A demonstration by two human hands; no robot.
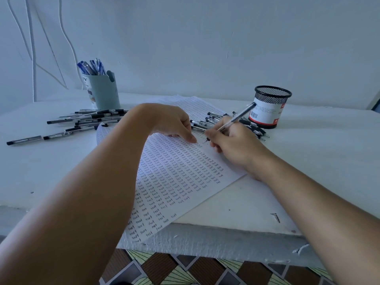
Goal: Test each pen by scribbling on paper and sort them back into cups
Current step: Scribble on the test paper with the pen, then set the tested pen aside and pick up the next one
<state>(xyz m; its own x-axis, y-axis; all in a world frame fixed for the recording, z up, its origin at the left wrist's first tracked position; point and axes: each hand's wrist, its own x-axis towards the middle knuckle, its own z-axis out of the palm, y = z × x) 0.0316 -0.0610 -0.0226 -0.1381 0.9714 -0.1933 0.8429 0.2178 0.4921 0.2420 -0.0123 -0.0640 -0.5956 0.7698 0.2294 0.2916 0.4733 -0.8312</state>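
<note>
Plainly, the right hand (230,145) held a clear-barrelled pen (234,120) low down near its tip, fingers (213,134) curled round it in a writing pinch, the point touching the paper (174,177) just beside the left hand (174,124). The left hand lay on the sheet with its fingers bent downward and their tips pressing the paper, holding nothing so far as could be seen. The pen looked light, stiff and smooth, the sort that might turn in a loose pinch, so a hold close to the tip suited scribbling, while a hold nearer mid-barrel would probably suit dropping it into a cup. The paper, already filled with rows of small written words, was thin and limp and overhung the desk (318,161) edge, so it likely needed that steadying press. A heap of dark pens (222,120) lay just behind the right hand, beside the black mesh cup (271,105), which looked light enough to tip if knocked. Another scatter of pens (88,120) lay to the left, in front of the pale cup (104,93) holding blue pens (92,66).
</note>
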